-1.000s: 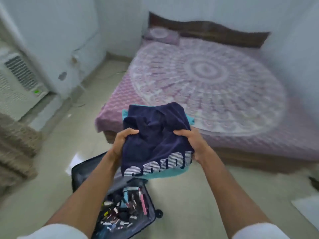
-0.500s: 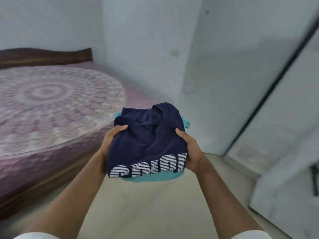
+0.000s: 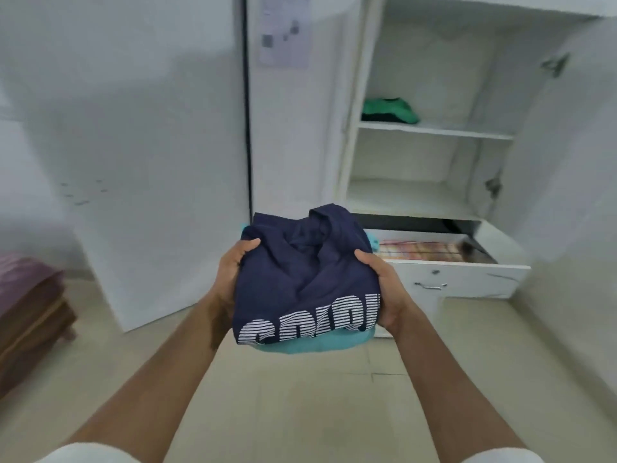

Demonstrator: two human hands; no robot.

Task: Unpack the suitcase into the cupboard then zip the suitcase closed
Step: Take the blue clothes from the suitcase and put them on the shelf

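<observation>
The left hand (image 3: 233,279) and right hand (image 3: 384,289) are clamping 2 folded shirts (image 3: 307,282), navy over teal, in front of the open cupboard (image 3: 430,132). Keeping the stack level and sliding it flat onto a bare shelf is advisable. 1 green garment (image 3: 389,110) is lying inside; 1 drawer (image 3: 467,279) is standing open.

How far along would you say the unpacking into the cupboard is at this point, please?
Partly done, it seems. A green garment already lies on a cupboard shelf, and the drawer stands open with something patterned inside. In hand: the left hand and right hand hold a navy shirt stacked on a teal garment, facing the cupboard. Left: shelving these; the suitcase is out of view, so zipping cannot be judged.
</observation>
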